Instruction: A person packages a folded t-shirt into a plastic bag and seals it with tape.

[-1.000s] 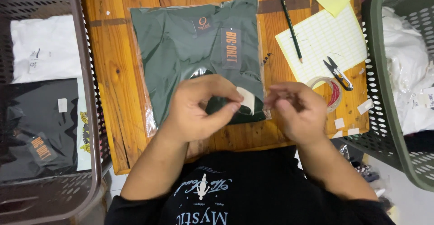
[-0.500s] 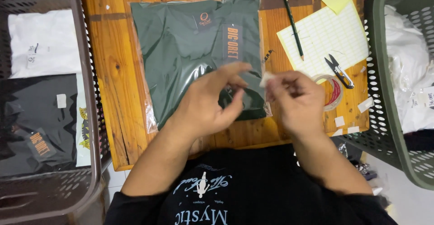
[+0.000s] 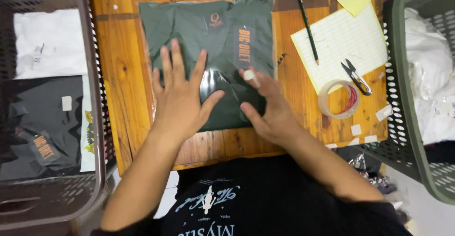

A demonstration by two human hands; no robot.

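My left hand (image 3: 182,98) lies open and flat on the bagged dark green shirt (image 3: 208,41) in the table's (image 3: 118,74) middle, my right hand (image 3: 265,108) presses a small tape piece (image 3: 250,76) there; the bag seems light, soft, slippery, best held at its edges.

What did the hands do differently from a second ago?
The left hand let go of the small white sticker and moved up to lie flat, fingers spread, on the bagged dark green shirt. The right hand came down onto the bag, the white sticker now on a fingertip. The shirt, tape roll, snips, pencil and baskets stayed put.
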